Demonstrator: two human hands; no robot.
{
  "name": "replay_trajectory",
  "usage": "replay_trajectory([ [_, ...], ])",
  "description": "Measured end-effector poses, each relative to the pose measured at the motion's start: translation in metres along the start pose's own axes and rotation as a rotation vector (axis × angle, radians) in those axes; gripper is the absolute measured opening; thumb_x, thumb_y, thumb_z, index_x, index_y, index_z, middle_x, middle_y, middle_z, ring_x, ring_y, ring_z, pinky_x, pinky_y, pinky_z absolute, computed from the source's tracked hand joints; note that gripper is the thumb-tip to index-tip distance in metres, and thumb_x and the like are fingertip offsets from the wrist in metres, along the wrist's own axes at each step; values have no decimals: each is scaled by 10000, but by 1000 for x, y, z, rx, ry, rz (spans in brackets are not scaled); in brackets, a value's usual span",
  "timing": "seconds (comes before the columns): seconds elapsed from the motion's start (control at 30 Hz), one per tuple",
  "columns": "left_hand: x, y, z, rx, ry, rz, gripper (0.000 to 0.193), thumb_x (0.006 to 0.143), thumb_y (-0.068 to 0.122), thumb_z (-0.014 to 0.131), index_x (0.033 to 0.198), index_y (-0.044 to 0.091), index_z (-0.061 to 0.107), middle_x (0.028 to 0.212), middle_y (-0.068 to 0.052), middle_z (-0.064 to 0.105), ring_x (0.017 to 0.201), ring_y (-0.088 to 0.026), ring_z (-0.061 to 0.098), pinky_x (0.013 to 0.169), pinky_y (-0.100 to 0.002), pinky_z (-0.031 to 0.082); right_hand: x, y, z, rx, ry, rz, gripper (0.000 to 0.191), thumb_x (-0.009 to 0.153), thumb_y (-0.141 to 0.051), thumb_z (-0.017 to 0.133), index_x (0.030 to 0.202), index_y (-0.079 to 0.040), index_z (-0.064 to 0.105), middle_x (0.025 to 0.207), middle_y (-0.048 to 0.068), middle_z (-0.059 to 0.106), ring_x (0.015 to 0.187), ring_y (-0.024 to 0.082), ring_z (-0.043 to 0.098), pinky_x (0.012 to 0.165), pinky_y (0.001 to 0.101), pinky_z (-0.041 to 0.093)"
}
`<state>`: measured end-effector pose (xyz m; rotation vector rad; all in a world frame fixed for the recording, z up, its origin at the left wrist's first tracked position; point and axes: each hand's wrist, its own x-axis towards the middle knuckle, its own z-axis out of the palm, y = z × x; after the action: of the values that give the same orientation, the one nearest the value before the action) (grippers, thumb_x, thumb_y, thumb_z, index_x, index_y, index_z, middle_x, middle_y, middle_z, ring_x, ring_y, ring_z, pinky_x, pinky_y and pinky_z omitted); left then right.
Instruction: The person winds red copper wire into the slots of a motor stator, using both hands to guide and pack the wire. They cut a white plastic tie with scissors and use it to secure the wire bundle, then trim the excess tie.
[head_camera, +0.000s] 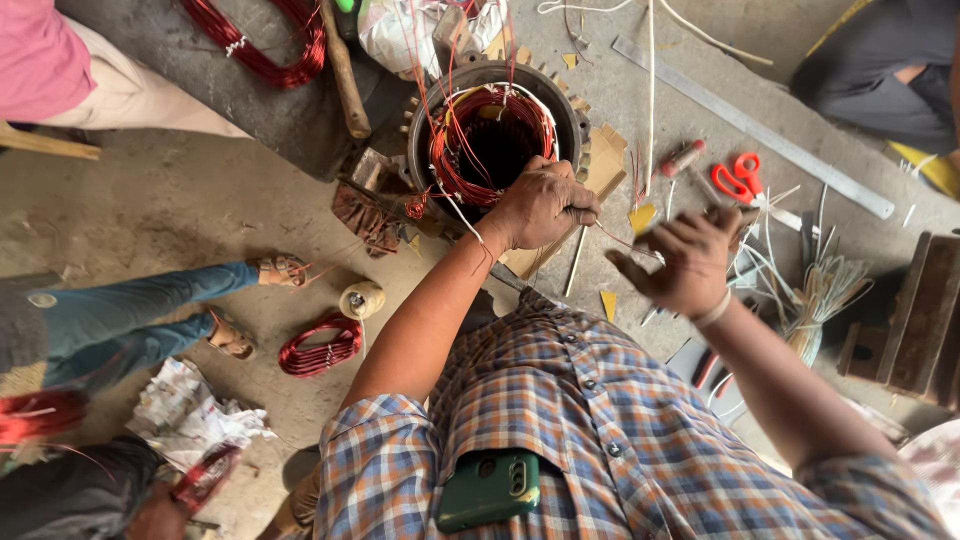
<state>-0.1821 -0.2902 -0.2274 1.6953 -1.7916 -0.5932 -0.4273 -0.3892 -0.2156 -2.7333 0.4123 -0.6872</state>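
Fingers of the left hand (540, 205) curl over the rim of the motor stator (497, 140) at upper centre, touching its red copper windings (480, 125). Right hand (690, 262), centre-right, hangs half-open, seemingly pinching thin wire.

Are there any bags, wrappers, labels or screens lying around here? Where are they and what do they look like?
Plastic bag: top middle, behind the motor stator; white, crumpled, see-through.
Crumpled paper: lower left on the floor; white with grey print, scrunched.
Phone: in the checked shirt pocket, bottom middle; green, rectangular, back facing out, so no screen shows.
Cardboard pieces: right of the stator; tan, flat.
No signs visible.
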Motion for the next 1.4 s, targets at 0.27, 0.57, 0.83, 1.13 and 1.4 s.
replay_trajectory([
  [0.27,1,3,2,43,17,20,78,866,333,774,897,266,800,782,72,696,898,-150,613,975,-368,397,29,-12,5,-140,-19,-9,354,874,-511,807,786,-184,702,729,-34,623,766,188,589,901,478,300],
  [0.57,-1,4,4,76,10,33,107,865,361,758,901,271,803,806,63,710,905,-162,617,966,-375,403,31,2,-7,-302,-144,-416,187,906,-386,762,808,-230,726,619,-31,548,684,171,577,803,468,329],
  [0.83,0,16,4,174,100,61,224,985,389,636,911,206,742,790,6,695,888,-203,612,943,-405,399,-28,35,-5,378,-282,310,263,1023,-348,660,1171,-131,668,980,-5,667,801,111,628,703,289,511],
  [1.13,1,29,3,250,108,95,218,1009,337,594,893,164,657,822,21,719,894,-205,596,949,-407,396,-28,-2,32,2413,-207,1063,515,1030,-105,605,1518,-176,455,1020,77,558,561,25,465,400,117,438],
  [1.4,4,43,-3,262,68,111,79,922,175,597,909,156,672,819,18,717,940,-206,599,962,-401,391,-22,-2,30,2712,-68,1219,334,1095,-184,561,1424,-131,528,955,76,527,554,16,467,382,113,412],
])
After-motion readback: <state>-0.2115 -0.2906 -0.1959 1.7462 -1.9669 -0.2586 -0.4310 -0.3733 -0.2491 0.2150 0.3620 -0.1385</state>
